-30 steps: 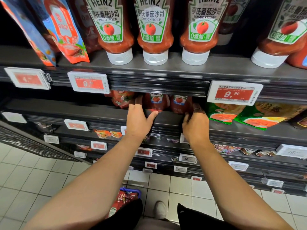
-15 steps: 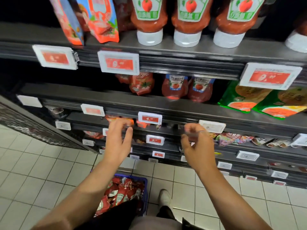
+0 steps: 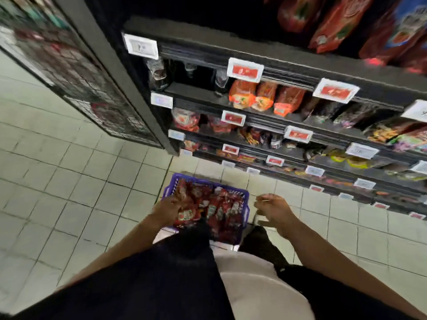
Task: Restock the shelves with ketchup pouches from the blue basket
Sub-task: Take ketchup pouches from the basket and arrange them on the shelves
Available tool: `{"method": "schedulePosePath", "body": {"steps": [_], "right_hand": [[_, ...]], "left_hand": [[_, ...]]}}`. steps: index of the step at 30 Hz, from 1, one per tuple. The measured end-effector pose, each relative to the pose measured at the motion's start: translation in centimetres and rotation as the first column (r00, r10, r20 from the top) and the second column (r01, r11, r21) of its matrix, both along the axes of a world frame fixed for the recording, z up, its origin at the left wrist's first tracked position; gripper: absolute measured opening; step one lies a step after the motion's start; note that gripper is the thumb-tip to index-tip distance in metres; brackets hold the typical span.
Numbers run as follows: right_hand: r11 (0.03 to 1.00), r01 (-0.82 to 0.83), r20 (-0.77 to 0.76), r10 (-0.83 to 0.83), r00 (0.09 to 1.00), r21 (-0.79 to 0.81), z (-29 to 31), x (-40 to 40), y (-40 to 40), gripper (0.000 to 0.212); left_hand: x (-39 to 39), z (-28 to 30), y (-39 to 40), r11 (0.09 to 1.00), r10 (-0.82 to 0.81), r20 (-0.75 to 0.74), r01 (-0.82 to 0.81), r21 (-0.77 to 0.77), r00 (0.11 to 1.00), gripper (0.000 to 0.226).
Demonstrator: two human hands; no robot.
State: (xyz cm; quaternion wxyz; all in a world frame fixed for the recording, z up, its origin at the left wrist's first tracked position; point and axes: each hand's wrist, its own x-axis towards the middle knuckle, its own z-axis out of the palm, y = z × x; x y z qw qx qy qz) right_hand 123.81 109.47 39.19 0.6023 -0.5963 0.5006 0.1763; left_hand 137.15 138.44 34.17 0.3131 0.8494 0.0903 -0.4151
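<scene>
Hands, two, bare, lower centre of the frame. Left hand (image 3: 169, 207) is reaching into the blue basket (image 3: 246, 205), its fingers lying down among the pouches; whether they are clamping on one yet cannot be told through the blur. Right hand (image 3: 273, 210) is hovering just beside the basket's right rim, fingers loosely curled, holding nothing.

Ketchup pouches (image 3: 213, 207), red, many, are lying heaped in the basket on the tiled floor (image 3: 69, 181), at centre frame. Judged soft, pliable and light, with slick film that may be slipping under a loose pinch; best taken flat across the body or by a sealed edge, never squeezed hard. Long axes are pointing every way in the jumble; one green-labelled pouch appears to be running roughly bottom to top of the frame.

Shelves (image 3: 288, 70), dark, tiered, are occupying the upper right, carrying standing pouches behind price tags (image 3: 245, 70).
</scene>
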Motion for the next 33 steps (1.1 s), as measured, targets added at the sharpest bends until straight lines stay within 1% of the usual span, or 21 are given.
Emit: {"method": "schedulePosePath", "body": {"steps": [2,4,6,9,10,12,14,16,18,21,24,27,28,30,33], "right_hand": [[0.997,0.043,-0.002,-0.043,0.999,0.059,-0.1,-0.6,2.4,0.010],[0.991,0.071,-0.032,-0.068,0.997,0.111,-0.5,-1.2,4.0,0.014],[0.989,0.085,-0.053,-0.080,0.995,0.119,-1.5,-1.7,4.8,0.005],[0.987,0.100,-0.073,-0.092,0.993,0.126,-3.6,-2.5,5.1,0.002],[0.986,0.099,-0.083,-0.088,0.993,0.136,-4.5,-2.8,5.0,0.003],[0.982,0.080,-0.116,-0.061,0.991,0.171,-6.5,-3.2,4.8,0.014],[0.977,0.064,-0.156,-0.032,0.987,0.205,-8.4,-3.2,4.7,0.019],[0.974,0.029,-0.174,0.011,0.985,0.224,-9.6,-3.2,4.6,0.014],[0.980,0.015,-0.184,0.022,0.983,0.196,-10.3,-2.8,4.4,0.008],[0.991,0.048,-0.198,-0.023,0.980,0.123,-12.0,-1.6,4.3,0.005],[0.991,0.109,-0.198,-0.092,0.976,0.075,-15.3,-0.5,5.2,0.011],[0.992,0.124,-0.229,-0.123,0.966,-0.008,-21.3,0.2,6.8,0.007],[0.992,0.115,-0.241,-0.122,0.963,-0.045,-23.8,0.4,7.3,0.007],[0.990,0.041,-0.277,-0.078,0.958,-0.137,-29.2,0.5,8.3,0.005],[0.972,-0.038,-0.376,-0.054,0.925,-0.232,-36.5,0.6,9.1,0.014]], "left_hand": [[-0.3,-0.5,2.1,0.996,-0.051,-0.008,0.052,0.073,0.999,0.026],[-1.0,-1.2,4.4,0.987,-0.082,-0.050,0.088,0.137,0.995,0.021],[-1.4,-1.6,6.2,0.978,-0.099,-0.096,0.114,0.174,0.991,0.018],[-1.6,-2.2,7.5,0.963,-0.113,-0.110,0.136,0.233,0.988,0.021],[-1.9,-2.4,7.9,0.955,-0.117,-0.111,0.142,0.259,0.987,0.020],[-2.8,-3.1,8.6,0.945,-0.101,-0.105,0.128,0.302,0.989,0.018],[-3.7,-4.0,8.9,0.941,-0.078,-0.091,0.103,0.322,0.993,0.022],[-4.1,-5.0,8.7,0.930,-0.083,-0.101,0.114,0.351,0.991,0.024],[-4.2,-5.9,8.0,0.916,-0.126,-0.144,0.171,0.364,0.982,0.027],[-3.7,-8.0,6.6,0.913,-0.209,-0.211,0.268,0.306,0.955,0.047],[-2.7,-12.0,5.1,0.900,-0.315,-0.238,0.369,0.233,0.919,0.061],[-1.5,-18.6,4.6,0.872,-0.391,-0.222,0.437,0.222,0.893,0.065],[-0.9,-21.2,4.6,0.860,-0.417,-0.216,0.460,0.220,0.883,0.069],[0.5,-26.7,5.1,0.841,-0.446,-0.224,0.492,0.226,0.866,0.079],[2.4,-34.2,5.6,0.792,-0.496,-0.207,0.537,0.289,0.843,0.089]]}}
